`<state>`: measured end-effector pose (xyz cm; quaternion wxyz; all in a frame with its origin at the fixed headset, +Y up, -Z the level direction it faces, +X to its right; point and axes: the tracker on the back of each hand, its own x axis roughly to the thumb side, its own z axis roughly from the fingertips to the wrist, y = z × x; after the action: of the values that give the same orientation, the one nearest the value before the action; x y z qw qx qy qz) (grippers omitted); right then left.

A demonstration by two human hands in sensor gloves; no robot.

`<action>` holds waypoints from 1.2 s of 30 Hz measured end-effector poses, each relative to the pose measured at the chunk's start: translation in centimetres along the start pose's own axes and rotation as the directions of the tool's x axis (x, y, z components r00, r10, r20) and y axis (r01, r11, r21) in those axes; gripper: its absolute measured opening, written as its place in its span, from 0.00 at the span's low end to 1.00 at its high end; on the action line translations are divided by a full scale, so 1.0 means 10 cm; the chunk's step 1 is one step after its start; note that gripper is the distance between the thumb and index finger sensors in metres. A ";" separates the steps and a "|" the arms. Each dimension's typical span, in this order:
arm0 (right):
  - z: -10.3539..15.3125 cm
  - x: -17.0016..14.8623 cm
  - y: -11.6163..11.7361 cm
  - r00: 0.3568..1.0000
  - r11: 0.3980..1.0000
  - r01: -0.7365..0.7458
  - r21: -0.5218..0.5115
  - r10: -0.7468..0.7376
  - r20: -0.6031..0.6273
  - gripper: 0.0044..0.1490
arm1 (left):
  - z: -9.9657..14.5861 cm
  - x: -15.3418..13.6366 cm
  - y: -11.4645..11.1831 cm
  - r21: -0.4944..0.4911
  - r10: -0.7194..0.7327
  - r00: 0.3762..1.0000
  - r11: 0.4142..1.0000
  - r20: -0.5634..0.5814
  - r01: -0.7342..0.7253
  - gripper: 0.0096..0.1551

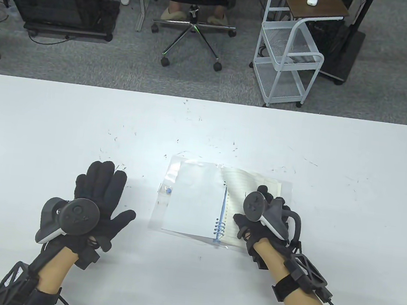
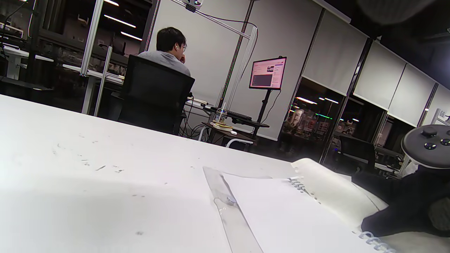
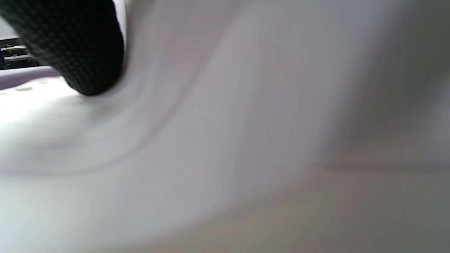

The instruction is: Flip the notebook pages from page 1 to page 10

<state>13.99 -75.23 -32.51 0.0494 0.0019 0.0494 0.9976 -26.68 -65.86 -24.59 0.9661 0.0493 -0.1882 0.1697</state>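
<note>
White table (image 1: 44,122) fills the lower half of the table view, with gray carpet and an office chair (image 1: 195,7) behind it at 12 o'clock.

On the table, a little toward 3 o'clock from the middle, lies the notebook (image 1: 197,203), open and flat. Its long side runs from 6 o'clock to 12 o'clock, tipped a bit to the right at the top. The blue spiral rings (image 1: 219,230) run along that same line down the middle. On the 9 o'clock side of the rings is a plain white sheet. On the 3 o'clock side are lined pages (image 1: 238,186), and the top one curls up. A clear plastic cover (image 1: 163,192) sticks out around the edges, with a small blue dot on it.

The right hand (image 1: 261,213) rests on the lined pages, at 3 o'clock from the rings. Its fingers are curled down onto the paper, but the tracker hides them, so I cannot tell if they pinch a page. In the right wrist view one black fingertip (image 3: 74,45) touches bent white paper, and all else there is a blur.

The left hand (image 1: 99,199) lies flat on the table with fingers spread wide, at 9 o'clock from the notebook and well apart from it. It holds nothing.

Farther out at 1 o'clock stands a white wire cart (image 1: 289,59).
</note>
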 end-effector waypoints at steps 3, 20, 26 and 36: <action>0.00 -0.04 -0.09 0.998 0.998 0.061 0.018 -0.060 -0.026 0.68 | 0.00 0.00 0.00 0.003 0.004 1.000 1.000 0.000 -0.004 0.56; 0.06 -1.02 -0.25 0.488 0.517 0.856 0.008 -0.802 -0.344 0.62 | 0.01 -0.04 0.02 -0.005 0.040 0.999 0.999 -0.020 -0.040 0.55; 0.06 -1.04 -0.27 0.501 0.517 0.855 0.045 -0.799 -0.333 0.45 | 0.01 -0.03 0.01 -0.009 0.044 0.999 0.999 -0.021 -0.044 0.55; 0.03 -0.70 -0.63 0.599 0.607 0.794 0.030 -0.774 -0.202 0.40 | 0.01 -0.04 0.04 -0.002 0.047 0.999 0.999 -0.018 -0.047 0.55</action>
<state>21.58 -69.70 -32.79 0.4782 -0.1014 0.1074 0.8657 -27.20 -65.67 -24.65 0.9635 0.0423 -0.1806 0.1927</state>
